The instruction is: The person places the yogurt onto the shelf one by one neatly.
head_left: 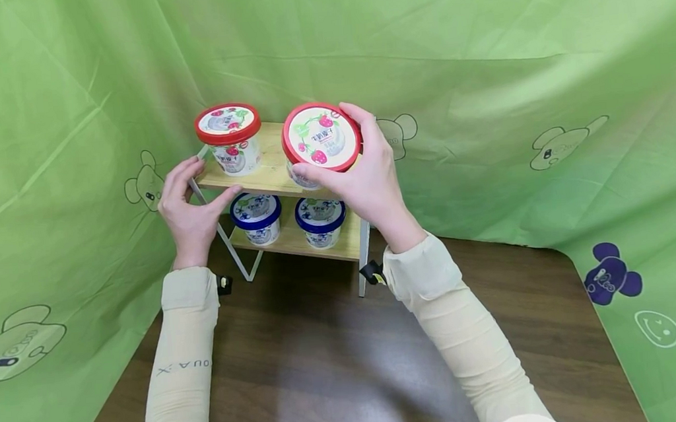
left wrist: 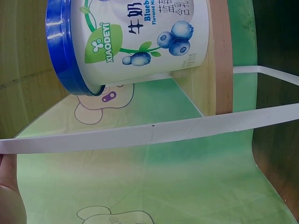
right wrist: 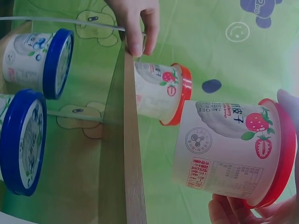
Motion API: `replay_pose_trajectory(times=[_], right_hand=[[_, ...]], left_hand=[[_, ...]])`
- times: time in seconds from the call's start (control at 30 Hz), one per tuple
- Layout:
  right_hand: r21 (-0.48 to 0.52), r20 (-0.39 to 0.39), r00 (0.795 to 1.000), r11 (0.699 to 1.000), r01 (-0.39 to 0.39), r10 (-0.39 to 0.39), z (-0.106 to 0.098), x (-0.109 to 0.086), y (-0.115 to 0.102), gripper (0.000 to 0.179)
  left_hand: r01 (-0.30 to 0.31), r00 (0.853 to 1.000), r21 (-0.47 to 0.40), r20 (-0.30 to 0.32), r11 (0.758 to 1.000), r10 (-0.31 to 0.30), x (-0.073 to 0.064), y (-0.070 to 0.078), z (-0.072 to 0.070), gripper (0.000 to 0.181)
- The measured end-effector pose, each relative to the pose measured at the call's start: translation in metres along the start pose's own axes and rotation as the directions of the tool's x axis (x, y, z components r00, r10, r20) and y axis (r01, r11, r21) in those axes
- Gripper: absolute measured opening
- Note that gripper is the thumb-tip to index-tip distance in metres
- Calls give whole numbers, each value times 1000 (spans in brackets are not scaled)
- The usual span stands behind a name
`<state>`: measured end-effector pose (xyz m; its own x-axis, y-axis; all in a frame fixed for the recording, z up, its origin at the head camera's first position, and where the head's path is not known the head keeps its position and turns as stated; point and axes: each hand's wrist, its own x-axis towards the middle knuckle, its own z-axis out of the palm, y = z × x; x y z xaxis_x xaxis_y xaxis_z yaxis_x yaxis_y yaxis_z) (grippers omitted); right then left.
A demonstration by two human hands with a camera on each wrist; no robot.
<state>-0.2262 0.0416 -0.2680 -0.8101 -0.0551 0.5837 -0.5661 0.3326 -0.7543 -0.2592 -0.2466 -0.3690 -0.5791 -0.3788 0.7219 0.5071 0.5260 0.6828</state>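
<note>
My right hand [head_left: 376, 178] grips a strawberry-printed tub with a red lid [head_left: 322, 138] by its lid rim, tilted over the right part of a small two-tier shelf's top board [head_left: 272, 151]. In the right wrist view a gap shows between this tub's [right wrist: 224, 154] base and the board. Another red-lidded tub [head_left: 238, 158] stands upright on the board's left part. My left hand [head_left: 186, 213] holds the shelf's left end, thumb along the front edge and fingers at the side. Below, two blueberry-printed tubs with blue lids [head_left: 256, 212] stand side by side on the lower board.
Green cloth [head_left: 484, 93] printed with cartoon animals surrounds the shelf at the back and sides. The shelf's metal legs [head_left: 364, 255] stand on a dark wood-grain surface [head_left: 301, 346] that stretches toward me.
</note>
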Motion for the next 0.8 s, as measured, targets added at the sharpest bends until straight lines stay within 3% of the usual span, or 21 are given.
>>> replay_pose_trajectory(times=[0.8], right_hand=[[-40, 31, 998, 997, -61, 62, 3, 5, 5, 101]], left_hand=[[-18, 1000, -4, 4, 1000, 18, 1, -4, 0, 68]])
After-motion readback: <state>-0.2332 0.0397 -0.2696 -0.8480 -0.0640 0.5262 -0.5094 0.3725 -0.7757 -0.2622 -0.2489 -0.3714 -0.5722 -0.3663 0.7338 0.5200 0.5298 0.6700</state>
